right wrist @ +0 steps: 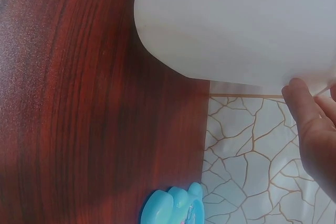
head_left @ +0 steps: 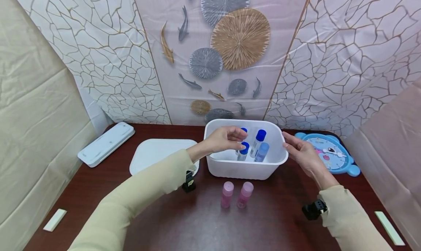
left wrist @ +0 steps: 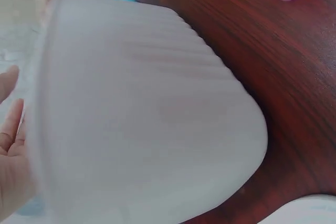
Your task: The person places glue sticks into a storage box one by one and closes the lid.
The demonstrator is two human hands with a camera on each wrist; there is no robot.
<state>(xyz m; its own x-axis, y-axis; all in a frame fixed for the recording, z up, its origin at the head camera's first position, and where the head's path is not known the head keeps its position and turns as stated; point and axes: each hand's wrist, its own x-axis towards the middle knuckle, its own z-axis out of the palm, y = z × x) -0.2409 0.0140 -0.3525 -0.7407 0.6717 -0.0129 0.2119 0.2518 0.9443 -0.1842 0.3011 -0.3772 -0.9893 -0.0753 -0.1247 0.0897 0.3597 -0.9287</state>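
Note:
A white plastic bin (head_left: 230, 168) stands mid-table with several blue-capped bottles (head_left: 260, 143) upright inside. My left hand (head_left: 227, 138) reaches over its left rim, fingers loosely curled, thumb beside the cap of one bottle (head_left: 244, 148); nothing shows between the fingers. My right hand (head_left: 300, 150) lies against the bin's right rim with fingers nearly straight. Two pink bottles (head_left: 236, 194) lie on the table in front of the bin. The left wrist view shows the bin wall (left wrist: 147, 119) close up with my fingers (left wrist: 8, 140) at the left edge. In the right wrist view my right hand's fingers (right wrist: 315, 129) touch the bin (right wrist: 236, 24).
A white lid (head_left: 154, 154) lies left of the bin, and a flat white case (head_left: 106, 143) sits further left. A blue clock (head_left: 329, 154) lies at the right, behind my right hand. White strips (head_left: 54, 220) (head_left: 389, 227) lie at both front corners. Patterned screens wall in the table.

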